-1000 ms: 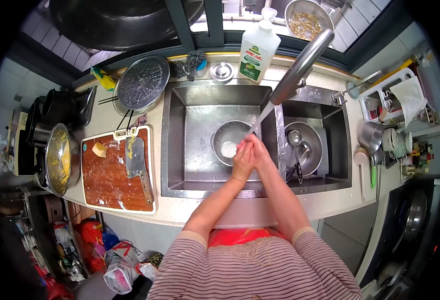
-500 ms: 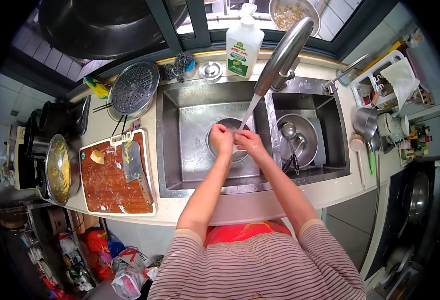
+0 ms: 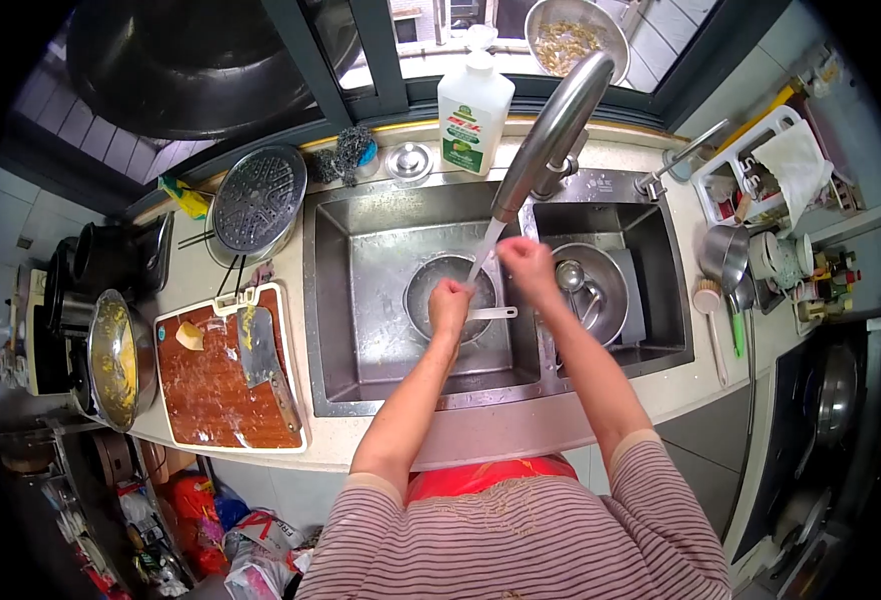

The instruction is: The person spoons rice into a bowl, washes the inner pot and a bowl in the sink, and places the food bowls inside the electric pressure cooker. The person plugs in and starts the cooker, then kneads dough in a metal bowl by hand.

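Observation:
My left hand (image 3: 449, 308) is closed at the lower end of the water stream (image 3: 485, 250), over a round metal bowl (image 3: 423, 285) in the left sink basin. A white handle (image 3: 493, 313) with a hole in its end juts right from beside these fingers. It seems to belong to a utensil in my left grip, whose other end is hidden. My right hand (image 3: 531, 268) hovers right of the stream, near the divider between the basins. Its fingers are curled and slightly blurred; what they hold, if anything, is hidden. Above both hands arches the running faucet (image 3: 551, 140).
The right basin (image 3: 676, 290) holds a metal bowl with ladles (image 3: 570, 275). On the left, a cutting board (image 3: 221, 400) carries a cleaver (image 3: 258, 350) and a yellowish chunk (image 3: 190, 336). A white bottle (image 3: 474, 110) stands behind the sink. A brush (image 3: 709, 305) lies at right.
My hands were together under the stream. My right hand has moved up and right, away from the left, and the white handle is now exposed. The view has shifted slightly.

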### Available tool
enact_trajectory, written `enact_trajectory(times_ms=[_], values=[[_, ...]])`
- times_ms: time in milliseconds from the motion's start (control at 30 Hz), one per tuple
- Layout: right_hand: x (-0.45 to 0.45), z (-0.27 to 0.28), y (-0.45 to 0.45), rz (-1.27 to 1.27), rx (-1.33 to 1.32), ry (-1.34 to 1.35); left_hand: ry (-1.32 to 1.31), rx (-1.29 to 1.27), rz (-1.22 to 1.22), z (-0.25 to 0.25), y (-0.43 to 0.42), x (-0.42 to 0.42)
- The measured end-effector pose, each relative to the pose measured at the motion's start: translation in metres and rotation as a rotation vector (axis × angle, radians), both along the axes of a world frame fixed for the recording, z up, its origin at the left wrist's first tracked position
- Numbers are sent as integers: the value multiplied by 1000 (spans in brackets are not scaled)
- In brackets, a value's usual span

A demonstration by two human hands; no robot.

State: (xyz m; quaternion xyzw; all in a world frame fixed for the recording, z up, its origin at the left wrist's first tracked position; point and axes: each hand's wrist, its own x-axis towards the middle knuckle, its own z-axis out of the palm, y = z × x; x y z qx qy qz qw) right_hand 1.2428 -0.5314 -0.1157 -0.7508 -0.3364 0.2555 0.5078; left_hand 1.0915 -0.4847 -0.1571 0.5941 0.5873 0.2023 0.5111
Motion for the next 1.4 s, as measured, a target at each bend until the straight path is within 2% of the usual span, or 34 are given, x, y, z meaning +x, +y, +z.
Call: enact_trajectory(times_ms=[33,67,100,133,200,267,300,400,433,467,533,567,633,667,700,733,767,800,867,900,967,1033,1067,1100,1133,1200,1267,1300,1333,1400], values=[[11,22,0,-52,54,-166,18,-2,-18,-3,1,-4],[33,17,8,-165,175,-207,39,-6,-38,-6,2,-10],[49,31,14,-309,157,-273,105,39,-98,-4,3,-17],[70,45,20,-326,48,-220,168,86,-157,2,7,-23],[118,44,43,-406,197,-315,247,176,-217,-1,13,-38],[159,49,66,-410,205,-287,283,261,-204,-16,9,-58],[176,50,78,-396,166,-303,315,207,-251,-2,8,-64],[221,46,93,-251,-262,-376,219,248,-298,-8,12,-80],[230,41,96,-180,-278,-338,205,192,-299,0,15,-80],[246,10,99,-133,2,-237,134,308,-218,-12,18,-76],[277,-52,106,71,541,30,-74,275,-253,42,25,-60],[269,-26,90,116,476,409,-237,213,-314,80,29,-53],[275,-40,72,-55,148,-106,-425,227,-334,152,29,-40],[215,24,53,-30,285,295,-547,116,-376,189,28,-39],[136,93,30,-184,297,382,-583,168,-404,223,25,-43],[81,131,9,-63,429,389,-716,123,-476,253,23,-52],[50,153,-12,173,403,378,-899,4,-498,270,20,-61],[28,164,-29,406,373,363,-1081,-119,-519,279,18,-71],[-13,154,-46,902,624,459,-1310,-170,-427,271,24,-95],[-26,119,-46,874,658,839,-1521,-180,-346,243,33,-101],[-47,37,-52,817,399,830,-1462,-469,-97,145,35,-93],[-44,-26,-38,759,-126,21,-652,-64,-351,90,-1,-119],[-50,-35,-15,672,-356,-387,-226,149,-436,71,-8,-135],[-75,38,-22,367,-271,382,209,332,-496,65,-10,-151],[-68,26,-33,364,-86,203,162,355,-376,69,-10,-161],[-84,40,-49,465,-27,-627,48,375,-129,78,-22,-172],[-113,50,-60,605,-122,-752,-142,418,-61,71,-27,-190],[-139,54,-60,586,-170,-610,-185,489,-31,77,-34,-206],[-181,70,-62,541,-147,-341,-228,557,-5,91,-43,-231],[-259,73,-64,600,-50,-240,-233,659,35,125,-61,-296]])
